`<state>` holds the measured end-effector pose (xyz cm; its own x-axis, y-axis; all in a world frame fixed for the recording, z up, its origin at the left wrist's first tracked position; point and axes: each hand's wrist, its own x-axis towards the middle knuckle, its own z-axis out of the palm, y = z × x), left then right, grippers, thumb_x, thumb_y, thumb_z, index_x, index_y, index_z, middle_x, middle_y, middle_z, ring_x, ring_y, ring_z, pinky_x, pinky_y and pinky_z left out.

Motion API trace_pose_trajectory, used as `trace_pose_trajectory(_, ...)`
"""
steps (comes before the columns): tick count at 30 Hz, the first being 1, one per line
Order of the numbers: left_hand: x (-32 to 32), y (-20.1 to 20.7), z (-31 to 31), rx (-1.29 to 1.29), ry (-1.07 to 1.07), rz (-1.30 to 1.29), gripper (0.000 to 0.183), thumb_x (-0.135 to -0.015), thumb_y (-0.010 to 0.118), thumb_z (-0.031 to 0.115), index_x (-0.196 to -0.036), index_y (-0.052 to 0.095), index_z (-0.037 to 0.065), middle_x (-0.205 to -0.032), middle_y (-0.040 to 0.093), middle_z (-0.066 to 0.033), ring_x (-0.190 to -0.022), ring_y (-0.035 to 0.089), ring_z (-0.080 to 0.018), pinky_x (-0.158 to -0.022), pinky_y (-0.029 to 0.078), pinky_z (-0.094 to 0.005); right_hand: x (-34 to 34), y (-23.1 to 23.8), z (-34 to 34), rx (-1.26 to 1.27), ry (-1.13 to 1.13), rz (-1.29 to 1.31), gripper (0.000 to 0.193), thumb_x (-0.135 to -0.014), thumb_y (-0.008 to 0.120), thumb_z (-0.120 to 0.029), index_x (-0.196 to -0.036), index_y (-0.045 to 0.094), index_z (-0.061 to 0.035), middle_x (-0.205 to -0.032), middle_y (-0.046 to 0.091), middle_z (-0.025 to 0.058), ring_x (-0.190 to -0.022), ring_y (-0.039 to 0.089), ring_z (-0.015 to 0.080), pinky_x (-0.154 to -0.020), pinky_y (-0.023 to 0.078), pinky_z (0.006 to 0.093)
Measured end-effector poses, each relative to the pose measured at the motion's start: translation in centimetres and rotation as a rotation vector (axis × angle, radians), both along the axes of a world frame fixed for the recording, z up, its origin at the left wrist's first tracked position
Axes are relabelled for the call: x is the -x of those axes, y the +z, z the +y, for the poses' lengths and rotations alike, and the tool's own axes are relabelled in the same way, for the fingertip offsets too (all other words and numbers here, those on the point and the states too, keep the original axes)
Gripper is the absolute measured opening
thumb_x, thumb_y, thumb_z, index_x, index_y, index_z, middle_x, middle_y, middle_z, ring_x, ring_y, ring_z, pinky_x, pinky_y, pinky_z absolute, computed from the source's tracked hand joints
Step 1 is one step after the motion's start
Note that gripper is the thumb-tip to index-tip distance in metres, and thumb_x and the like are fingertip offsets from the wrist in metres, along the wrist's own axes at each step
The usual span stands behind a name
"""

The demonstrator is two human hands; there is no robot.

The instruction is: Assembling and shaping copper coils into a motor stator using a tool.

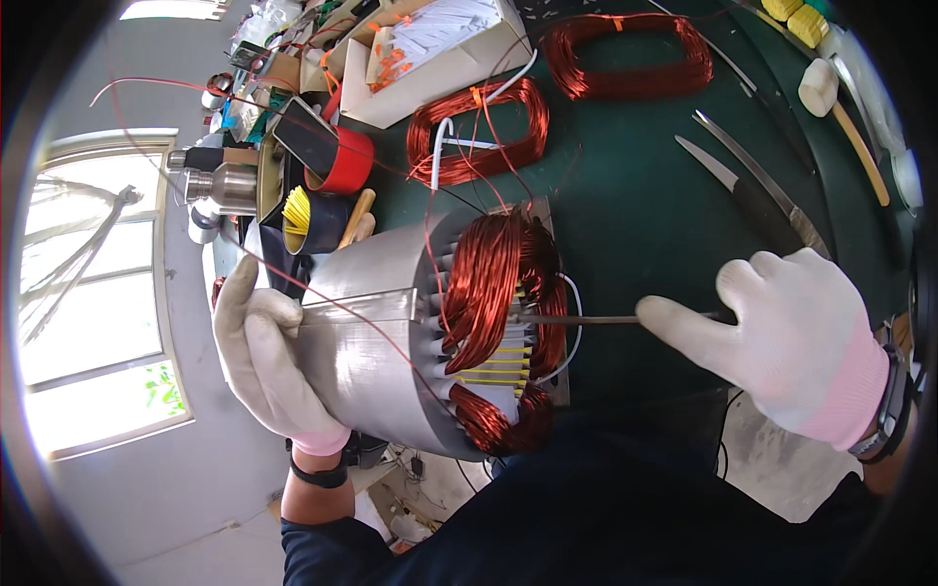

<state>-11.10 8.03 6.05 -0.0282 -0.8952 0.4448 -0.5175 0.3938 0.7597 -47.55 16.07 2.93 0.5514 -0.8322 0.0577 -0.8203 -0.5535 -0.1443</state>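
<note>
Silver cylindrical metal core (pixel 366 366) with red-brown copper-wire coils (pixel 487 278) lies between hands; white-gloved left hand (pixel 269 356) touches its left end, fingers bent, grip unclear; white-gloved right hand (pixel 796 332) grips thin dark metal rod (pixel 591 320), tip at coils.

Rod-shaped tool (pixel 596 320), right of centre: handle end concealed by right hand's grip (pixel 796 327); opposite tip indistinct among copper windings (pixel 484 278). Steel core (pixel 362 366), centre: left end partly covered by left hand's grip (pixel 269 366); interior out of sight. Carton of white strips (pixel 445 83), top: cropped by upper edge. Yellow blocks (pixel 807 24), upper right: cropped likewise. Clutter (pixel 278 18), upper left: pieces too small to identify. Window (pixel 103 361), left: outdoor view largely lost in glare.
</note>
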Motion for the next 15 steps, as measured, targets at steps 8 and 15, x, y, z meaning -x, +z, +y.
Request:
trace_pose_trajectory(8,1.0,-0.1,0.1,0.059,0.094,-0.097,0.044,-0.111,0.035,0.006,-0.149,0.051,-0.010,-0.086,0.050,-0.0003,-0.081,0.042,-0.0074,-0.078,0.038,-0.0230,-5.5,-3.0,-1.6,0.166,-0.025,-0.148,0.037,-0.087,0.070,-0.028,-0.123,0.079,-0.0303,-0.071,0.044,-0.0001,-0.057,0.054,0.0156,-0.047,0.043,0.0327)
trace_pose_trajectory(15,0.8,-0.1,-0.5,0.015,0.079,-0.036,0.044,-0.110,0.036,0.006,-0.149,0.053,-0.008,-0.086,0.050,0.0009,-0.082,0.042,-0.0066,-0.077,0.037,-0.0217,-6.3,-3.2,-3.1,0.049,0.055,-0.145,0.047,-0.093,0.065,-0.019,-0.139,0.071,-0.0275,-0.079,0.057,0.0044,-0.066,0.067,0.0199,-0.051,0.053,0.0336)
